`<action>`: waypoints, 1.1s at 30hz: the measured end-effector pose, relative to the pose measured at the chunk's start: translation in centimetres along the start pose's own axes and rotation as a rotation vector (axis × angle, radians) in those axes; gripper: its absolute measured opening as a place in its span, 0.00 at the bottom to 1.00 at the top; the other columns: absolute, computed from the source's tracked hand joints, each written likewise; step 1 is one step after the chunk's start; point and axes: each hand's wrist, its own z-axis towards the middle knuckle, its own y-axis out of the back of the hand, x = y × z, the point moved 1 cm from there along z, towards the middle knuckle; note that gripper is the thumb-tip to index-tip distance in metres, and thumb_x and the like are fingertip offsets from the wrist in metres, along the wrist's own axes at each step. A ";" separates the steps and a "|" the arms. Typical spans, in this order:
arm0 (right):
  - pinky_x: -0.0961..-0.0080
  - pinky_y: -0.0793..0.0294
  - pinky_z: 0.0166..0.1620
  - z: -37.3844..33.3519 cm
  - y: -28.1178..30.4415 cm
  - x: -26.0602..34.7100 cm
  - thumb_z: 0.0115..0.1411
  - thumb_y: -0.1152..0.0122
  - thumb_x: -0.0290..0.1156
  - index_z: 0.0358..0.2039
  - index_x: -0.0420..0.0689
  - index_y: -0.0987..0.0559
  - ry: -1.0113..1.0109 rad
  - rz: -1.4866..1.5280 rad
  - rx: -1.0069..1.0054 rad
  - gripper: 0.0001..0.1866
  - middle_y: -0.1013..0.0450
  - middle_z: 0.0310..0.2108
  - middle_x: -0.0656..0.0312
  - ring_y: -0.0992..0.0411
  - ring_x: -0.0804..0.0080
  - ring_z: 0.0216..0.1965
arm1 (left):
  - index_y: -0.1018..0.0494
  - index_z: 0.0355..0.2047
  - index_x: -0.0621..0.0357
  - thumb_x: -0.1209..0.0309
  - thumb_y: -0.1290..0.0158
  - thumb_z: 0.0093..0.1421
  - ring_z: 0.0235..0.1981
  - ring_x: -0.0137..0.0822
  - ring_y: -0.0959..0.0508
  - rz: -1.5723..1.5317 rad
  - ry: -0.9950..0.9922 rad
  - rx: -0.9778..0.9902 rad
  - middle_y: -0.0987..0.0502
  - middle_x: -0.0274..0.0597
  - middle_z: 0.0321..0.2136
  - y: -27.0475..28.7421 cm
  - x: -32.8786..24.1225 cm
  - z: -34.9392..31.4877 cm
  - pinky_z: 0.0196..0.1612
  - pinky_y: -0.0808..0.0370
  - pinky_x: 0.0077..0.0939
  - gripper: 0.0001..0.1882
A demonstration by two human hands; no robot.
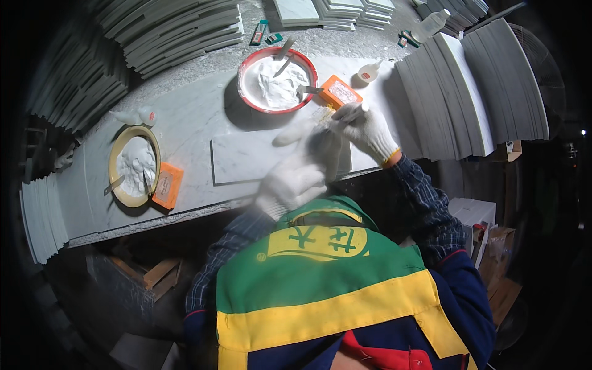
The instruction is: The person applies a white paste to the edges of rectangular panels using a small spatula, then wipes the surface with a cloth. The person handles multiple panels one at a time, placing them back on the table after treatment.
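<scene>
My right hand (372, 134), in a white knitted glove with a yellow cuff, closes round a slim pale tool (353, 113) with a rounded end. Its kind is hard to make out. Left of it, my left hand (290, 180), gloved in white too, is over the right part of a white marble-look tile (240, 158). Motion smears its fingers, and a grey blur between the hands hides what they touch. Just beyond the hands is an orange box (340, 92). A red-rimmed bowl (242, 92) of white paste stands behind the tile, with metal spatulas in it.
At the left, a yellow bowl (117, 189) of paste stands beside another orange box (168, 186). Upright tile stacks flank the bench, including one at the right (435, 92). A small squeeze bottle (368, 73) and a clear bottle (430, 26) stand farther back. The bench's front edge (154, 219) runs before me.
</scene>
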 end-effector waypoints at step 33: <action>0.74 0.19 0.43 -0.3 0.4 -0.6 0.58 0.31 0.25 0.40 0.40 0.16 0.050 0.188 0.059 0.09 0.20 0.37 0.60 0.22 0.73 0.38 | 0.21 0.31 0.58 0.72 0.33 0.48 0.46 0.48 0.19 0.019 -0.029 -0.012 0.19 0.45 0.40 -0.1 0.1 0.1 0.50 0.22 0.40 0.11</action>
